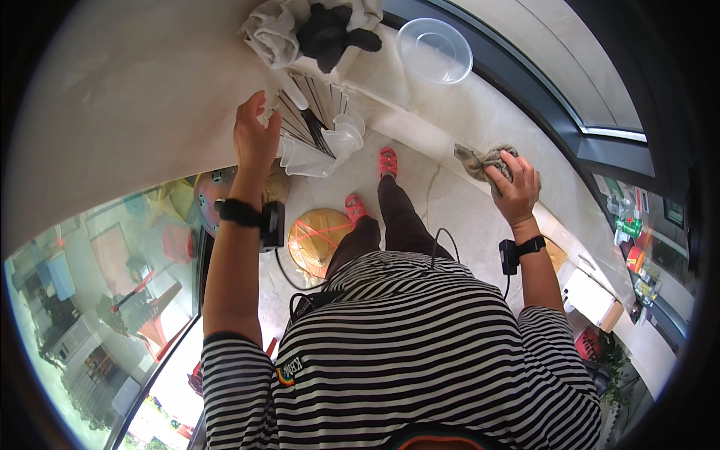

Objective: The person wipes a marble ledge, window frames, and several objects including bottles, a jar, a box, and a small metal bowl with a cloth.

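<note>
My right hand (516, 183) is closed around a crumpled grey-brown cloth (475, 160), above the pale stone ledge (506, 126) along the window. My left hand (254, 135) is raised beside the pale wall, fingers curved and apart, with nothing in it. Just beyond its fingertips are a white handle (292, 93) with dark strands (319, 134) and clear, wavy plastic (320, 149) crossed by thin dark rods. I cannot tell exactly what these form. A clear round plastic lid or shallow bowl (435, 52) rests on the ledge farther ahead.
White cloth (273, 39) and dark cloth (329, 36) are heaped at the top. A conical straw hat (316, 242) lies on the floor by my pink clogs (387, 163). Small bottles and a green object (627, 226) line the right ledge. Glass (129, 281) is at left.
</note>
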`<state>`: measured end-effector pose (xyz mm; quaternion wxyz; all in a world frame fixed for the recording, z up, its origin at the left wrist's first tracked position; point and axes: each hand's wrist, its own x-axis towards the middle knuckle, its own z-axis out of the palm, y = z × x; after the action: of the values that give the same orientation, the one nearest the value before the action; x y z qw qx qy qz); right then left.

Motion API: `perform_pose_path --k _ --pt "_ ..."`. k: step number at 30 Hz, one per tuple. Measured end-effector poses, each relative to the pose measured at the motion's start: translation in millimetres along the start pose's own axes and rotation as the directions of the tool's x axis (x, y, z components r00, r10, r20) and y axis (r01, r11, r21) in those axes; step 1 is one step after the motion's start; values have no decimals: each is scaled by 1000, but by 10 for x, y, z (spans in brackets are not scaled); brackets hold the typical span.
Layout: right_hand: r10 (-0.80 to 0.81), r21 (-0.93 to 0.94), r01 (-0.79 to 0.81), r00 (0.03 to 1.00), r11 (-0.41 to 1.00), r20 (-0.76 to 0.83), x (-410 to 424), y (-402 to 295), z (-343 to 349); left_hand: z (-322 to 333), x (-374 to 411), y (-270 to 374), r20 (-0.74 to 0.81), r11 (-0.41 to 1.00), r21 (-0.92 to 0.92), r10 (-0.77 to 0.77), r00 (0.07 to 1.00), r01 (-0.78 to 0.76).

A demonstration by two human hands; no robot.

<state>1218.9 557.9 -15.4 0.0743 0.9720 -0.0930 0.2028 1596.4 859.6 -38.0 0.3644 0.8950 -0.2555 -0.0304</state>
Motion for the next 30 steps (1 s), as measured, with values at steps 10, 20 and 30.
perform_pose_path --k 10,20,30 --pt "26 55 -27 999 998 21 5 17 6 301 546 301 435 61 -837 -530 728 544" --pt "27 62 -31 997 998 72 -9 30 -7 -726 -785 65 588 579 -223 -562 582 784" --pt "-91 116 81 993 990 77 396 -329 -133 -1177 -1409 -299 545 552 -264 -591 595 791"
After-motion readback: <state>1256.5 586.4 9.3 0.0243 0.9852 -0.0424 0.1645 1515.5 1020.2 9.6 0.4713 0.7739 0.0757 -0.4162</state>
